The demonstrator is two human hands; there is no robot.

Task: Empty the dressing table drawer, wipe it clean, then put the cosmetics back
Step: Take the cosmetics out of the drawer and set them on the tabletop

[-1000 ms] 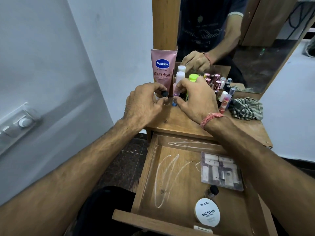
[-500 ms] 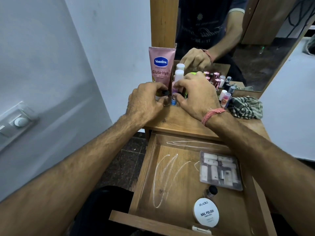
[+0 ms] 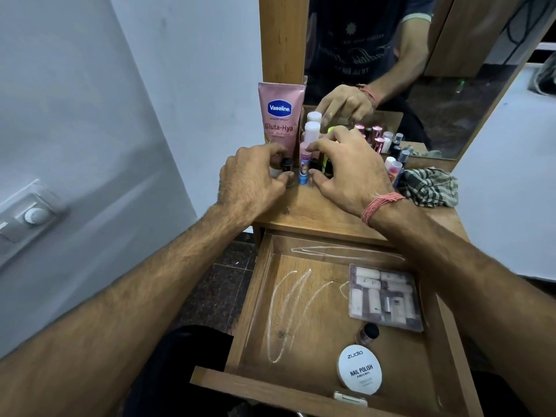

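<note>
Emptying step — both hands beside the Vaseline tube (image 3: 281, 118) on the tabletop (image 3: 316, 212): left hand (image 3: 252, 179) seemingly pinches a dark-capped bottle (image 3: 286, 165), right hand (image 3: 349, 167) grips a lip balm (image 3: 304, 168). Drawer (image 3: 301, 311) below holds leftovers — clear next.

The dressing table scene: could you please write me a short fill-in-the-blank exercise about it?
1. The pink tube on the tabletop bears the brand name ____.
2. The round white tin in the drawer is labelled nail ____.
3. The checked cloth lies on the tabletop to the ____ of the right hand.
4. The red thread band is on the ____ wrist.

Missing words: Vaseline; polish; right; right
</note>
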